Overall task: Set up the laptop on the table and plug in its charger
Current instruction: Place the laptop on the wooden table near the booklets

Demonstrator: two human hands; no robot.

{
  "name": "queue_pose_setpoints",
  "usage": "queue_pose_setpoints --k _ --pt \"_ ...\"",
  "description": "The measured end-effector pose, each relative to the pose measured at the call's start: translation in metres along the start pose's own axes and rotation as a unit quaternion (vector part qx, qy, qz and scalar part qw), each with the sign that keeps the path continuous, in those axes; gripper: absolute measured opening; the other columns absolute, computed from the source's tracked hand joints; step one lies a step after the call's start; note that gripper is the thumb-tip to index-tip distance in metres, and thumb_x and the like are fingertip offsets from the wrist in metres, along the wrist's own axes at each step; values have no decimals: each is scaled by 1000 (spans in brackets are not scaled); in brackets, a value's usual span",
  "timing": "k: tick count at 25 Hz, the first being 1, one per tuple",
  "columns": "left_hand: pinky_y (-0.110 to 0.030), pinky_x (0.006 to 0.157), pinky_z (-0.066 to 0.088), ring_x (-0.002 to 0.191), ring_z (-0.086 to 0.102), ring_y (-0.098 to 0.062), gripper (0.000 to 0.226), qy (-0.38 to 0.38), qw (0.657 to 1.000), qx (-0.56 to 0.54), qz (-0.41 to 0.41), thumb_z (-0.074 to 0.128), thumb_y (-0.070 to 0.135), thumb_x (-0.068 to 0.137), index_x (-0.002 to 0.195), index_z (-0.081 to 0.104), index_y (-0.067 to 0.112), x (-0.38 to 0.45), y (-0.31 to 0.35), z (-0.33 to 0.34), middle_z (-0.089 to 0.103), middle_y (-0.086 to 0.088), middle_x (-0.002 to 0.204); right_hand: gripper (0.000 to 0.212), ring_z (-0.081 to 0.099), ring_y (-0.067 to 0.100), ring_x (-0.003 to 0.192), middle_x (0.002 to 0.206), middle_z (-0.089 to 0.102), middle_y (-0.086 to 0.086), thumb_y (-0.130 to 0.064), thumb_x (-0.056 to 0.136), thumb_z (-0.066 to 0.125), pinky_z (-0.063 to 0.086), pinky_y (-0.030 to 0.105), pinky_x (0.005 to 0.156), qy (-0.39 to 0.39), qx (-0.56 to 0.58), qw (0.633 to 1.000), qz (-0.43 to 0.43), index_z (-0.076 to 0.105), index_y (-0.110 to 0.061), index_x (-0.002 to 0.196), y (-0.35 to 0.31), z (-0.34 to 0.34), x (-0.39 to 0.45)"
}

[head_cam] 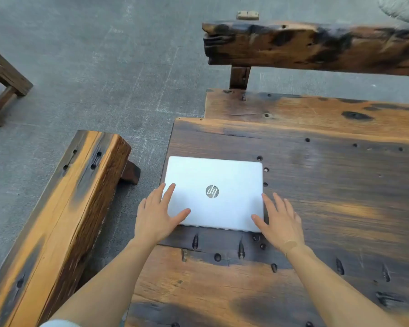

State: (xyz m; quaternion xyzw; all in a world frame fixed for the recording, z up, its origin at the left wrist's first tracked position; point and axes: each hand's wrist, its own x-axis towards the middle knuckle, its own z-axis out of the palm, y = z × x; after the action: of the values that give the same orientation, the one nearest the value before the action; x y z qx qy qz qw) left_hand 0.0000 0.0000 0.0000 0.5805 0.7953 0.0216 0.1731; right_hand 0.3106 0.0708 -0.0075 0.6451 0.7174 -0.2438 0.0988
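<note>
Rustic wooden table (316, 175) bearing a closed laptop (214, 193).
The tabletop is of dark, weathered planks pitted with old nail holes. The silver laptop lies flat, lid shut, near the table's left edge, logo facing up. Wooden benches (57, 220) stand on the grey paved floor (92, 67) beside the table.

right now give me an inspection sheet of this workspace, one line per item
surface: dark weathered wooden table, pitted with holes
job's things: silver laptop lies closed near the table's left edge; charger not seen
clutter: nothing seen
grippers: left hand and right hand flat, fingers straight, at the laptop's near corners
cables: nothing seen
surroundings: wooden bench on the left, another bench beyond the table, grey paved floor
</note>
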Motion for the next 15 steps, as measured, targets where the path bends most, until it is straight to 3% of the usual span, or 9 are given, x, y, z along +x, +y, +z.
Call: queue_pose_setpoints --k 4,6,10,15 --pt "-50 110 33 143 30 -27 92 -66 994 -19 -79 44 80 79 154 19 32 34 -12 19 22 0 161 71 22 27 144 159 19 0 -61 93 35 31 46 110 -24 -14 999 28 15 -29 153 3 14 27" --pt "-52 105 37 139 35 -32 97 -63 990 -29 -122 49 77 78 154 16 28 45 -12 30 26 -3 159 72 34 28 134 150 31 3 -58 93 40 39 45 100 -24 5 999 43 16 -25 152 0 21 39" --pt "-53 97 42 134 37 -34 105 -67 975 -89 -190 59 72 75 154 10 25 62 -6 39 30 -8 150 66 52 32 112 130 42 9 -47 89 55 48 41 83 -31 143 984 101 31 -21 145 -9 22 63" --pt "-51 103 35 135 29 -36 109 -97 946 -173 -258 74 63 70 153 15 23 82 0 37 27 -11 146 72 53 31 113 136 40 11 -25 84 69 43 38 90 -23 325 930 172 32 -21 146 -15 19 85"
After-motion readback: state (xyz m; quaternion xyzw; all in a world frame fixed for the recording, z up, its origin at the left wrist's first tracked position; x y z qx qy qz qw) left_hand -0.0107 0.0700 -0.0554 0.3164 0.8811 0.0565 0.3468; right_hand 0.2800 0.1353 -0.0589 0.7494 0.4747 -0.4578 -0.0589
